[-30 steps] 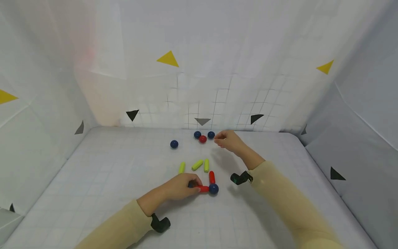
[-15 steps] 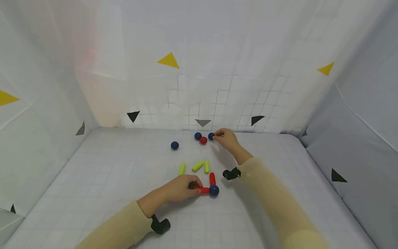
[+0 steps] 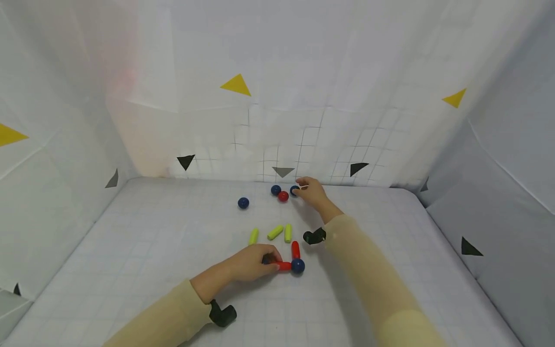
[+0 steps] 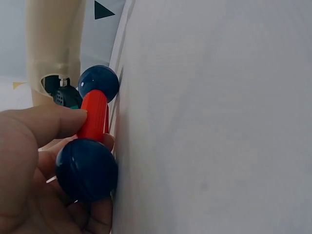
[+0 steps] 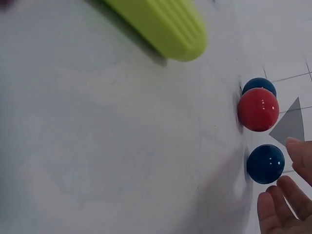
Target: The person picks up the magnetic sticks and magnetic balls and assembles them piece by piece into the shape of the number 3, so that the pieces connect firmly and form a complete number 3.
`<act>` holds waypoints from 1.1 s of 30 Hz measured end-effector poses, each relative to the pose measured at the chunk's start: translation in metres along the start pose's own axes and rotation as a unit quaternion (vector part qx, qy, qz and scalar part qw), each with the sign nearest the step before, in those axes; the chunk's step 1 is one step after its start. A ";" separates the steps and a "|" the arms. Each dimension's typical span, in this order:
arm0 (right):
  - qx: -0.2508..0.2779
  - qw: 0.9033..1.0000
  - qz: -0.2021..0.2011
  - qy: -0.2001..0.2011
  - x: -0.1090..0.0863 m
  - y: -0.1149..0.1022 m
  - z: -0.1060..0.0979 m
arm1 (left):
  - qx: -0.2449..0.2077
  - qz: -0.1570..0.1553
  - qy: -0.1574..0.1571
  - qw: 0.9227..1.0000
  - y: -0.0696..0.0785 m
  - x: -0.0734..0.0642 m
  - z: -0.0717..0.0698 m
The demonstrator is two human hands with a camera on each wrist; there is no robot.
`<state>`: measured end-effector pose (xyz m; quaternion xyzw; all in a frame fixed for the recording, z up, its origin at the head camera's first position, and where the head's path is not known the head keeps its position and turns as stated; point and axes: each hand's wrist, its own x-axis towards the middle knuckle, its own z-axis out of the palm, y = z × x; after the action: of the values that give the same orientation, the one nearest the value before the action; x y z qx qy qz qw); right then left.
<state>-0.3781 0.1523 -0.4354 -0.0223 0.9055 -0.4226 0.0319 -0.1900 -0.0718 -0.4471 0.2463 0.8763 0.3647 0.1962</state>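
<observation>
My left hand point(image 3: 253, 262) pinches a red rod point(image 4: 93, 117) between thumb and fingers, low over the table. A blue ball point(image 4: 87, 170) caps the rod's near end. At its other end sits a second blue ball point(image 3: 297, 266), from which another red rod point(image 3: 296, 249) points away toward the back. My right hand point(image 3: 313, 193) reaches to the back of the table, at a loose blue ball point(image 5: 265, 164). Its thumb and fingers are spread at that ball's side, with a small gap showing in the right wrist view.
Beside that ball lie a red ball point(image 3: 283, 196) and a blue ball point(image 3: 276, 190). One more blue ball point(image 3: 243, 203) rests farther left. Three yellow-green rods point(image 3: 275, 232) lie mid-table. White fabric walls point(image 3: 277, 130) rise behind the table point(image 3: 165, 231) and at both sides.
My right hand has moved slightly left until its fingertips overlap the rightmost blue ball, the forearm swinging left too. The left hand and its joined pieces have stayed in place.
</observation>
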 end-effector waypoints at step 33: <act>0.020 0.999 0.015 -0.031 -0.011 -0.002 -0.012 | -0.004 -0.001 -0.002 1.000 0.000 -0.002 -0.001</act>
<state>-0.3680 0.1606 -0.4260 -0.0218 0.8956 -0.4392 0.0669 -0.1888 -0.0732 -0.4466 0.2457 0.8745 0.3679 0.1990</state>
